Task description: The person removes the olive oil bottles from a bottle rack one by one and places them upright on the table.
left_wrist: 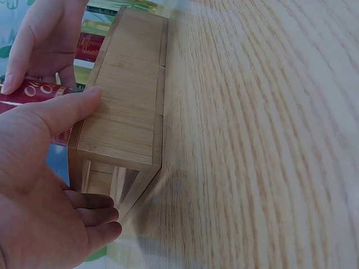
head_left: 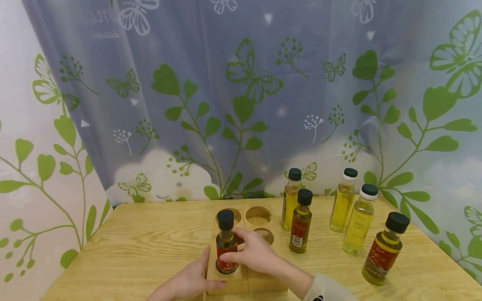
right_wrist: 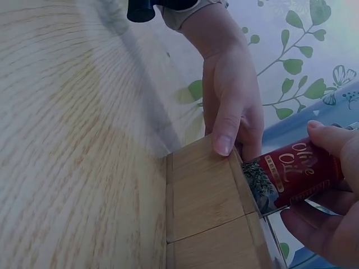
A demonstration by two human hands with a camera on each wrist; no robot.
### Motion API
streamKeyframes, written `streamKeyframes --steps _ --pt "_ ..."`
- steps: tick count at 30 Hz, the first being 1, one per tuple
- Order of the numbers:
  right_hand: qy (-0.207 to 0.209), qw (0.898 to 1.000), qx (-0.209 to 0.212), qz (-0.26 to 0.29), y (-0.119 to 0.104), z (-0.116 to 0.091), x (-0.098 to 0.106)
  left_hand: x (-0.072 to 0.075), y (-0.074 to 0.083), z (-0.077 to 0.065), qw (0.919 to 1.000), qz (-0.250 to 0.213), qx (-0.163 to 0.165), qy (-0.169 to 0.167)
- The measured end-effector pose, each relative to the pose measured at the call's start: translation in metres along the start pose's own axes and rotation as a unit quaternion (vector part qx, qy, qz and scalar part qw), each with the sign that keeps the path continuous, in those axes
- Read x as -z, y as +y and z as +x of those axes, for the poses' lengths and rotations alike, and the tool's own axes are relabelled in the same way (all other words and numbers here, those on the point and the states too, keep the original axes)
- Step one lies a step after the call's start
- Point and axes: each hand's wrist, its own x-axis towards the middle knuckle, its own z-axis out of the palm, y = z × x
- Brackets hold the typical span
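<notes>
My right hand (head_left: 257, 253) grips a dark-capped olive oil bottle (head_left: 226, 246) with a red label, thumb and fingers on opposite sides of it. The bottle stands upright at the front left hole of a wooden bottle rack (head_left: 267, 284); its lowest part is hidden in the right wrist view. At the rack's front left corner, my left hand (head_left: 190, 276) holds on. In the left wrist view the thumb (left_wrist: 70, 109) lies on the front face, while the other fingers (left_wrist: 95, 218) bend at the open side. The label "Olive Oil" (right_wrist: 303, 159) reads clearly in the right wrist view.
Round holes (head_left: 258, 216) show behind the held bottle. Right of the rack stand a yellow oil bottle (head_left: 290, 205) and a red-labelled one (head_left: 300, 225). Farther right are two white-necked bottles (head_left: 342, 205) and another red-labelled bottle (head_left: 382, 255) on the wooden table (head_left: 150, 234). A patterned curtain (head_left: 211, 83) hangs behind.
</notes>
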Motion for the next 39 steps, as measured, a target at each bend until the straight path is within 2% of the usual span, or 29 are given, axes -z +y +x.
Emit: streamKeyframes --steps 4,7,10,14,24,28,35,39 --pt "0.003 0.999 -0.023 0.033 -0.005 0.001 0.005 -0.001 0.0 0.0 0.9999 -0.006 -0.015 0.001" --pt "0.014 0.999 -0.035 0.034 -0.011 0.001 0.012 -0.002 0.0 0.001 0.9999 0.002 -0.012 0.006" --pt "0.03 0.999 -0.02 0.018 -0.015 0.003 0.019 -0.003 0.0 0.002 0.9998 0.007 -0.01 0.013" --pt "0.052 0.998 -0.001 0.029 -0.021 0.004 0.03 -0.003 0.001 0.002 0.9997 0.015 0.005 0.018" --pt "0.082 0.995 -0.021 0.06 -0.027 0.0 0.064 0.0 0.001 0.0 0.9999 0.004 0.004 0.015" --pt "0.102 0.993 -0.023 0.059 -0.024 -0.004 0.078 0.0 0.001 0.0 0.9998 0.004 -0.004 0.019" --pt "0.131 0.991 -0.022 0.036 -0.016 -0.02 0.098 -0.001 0.002 0.0 0.9999 -0.003 0.003 0.015" --pt "0.137 0.989 -0.04 0.031 -0.011 -0.032 0.109 -0.002 0.002 -0.001 0.9999 -0.004 -0.002 0.014"
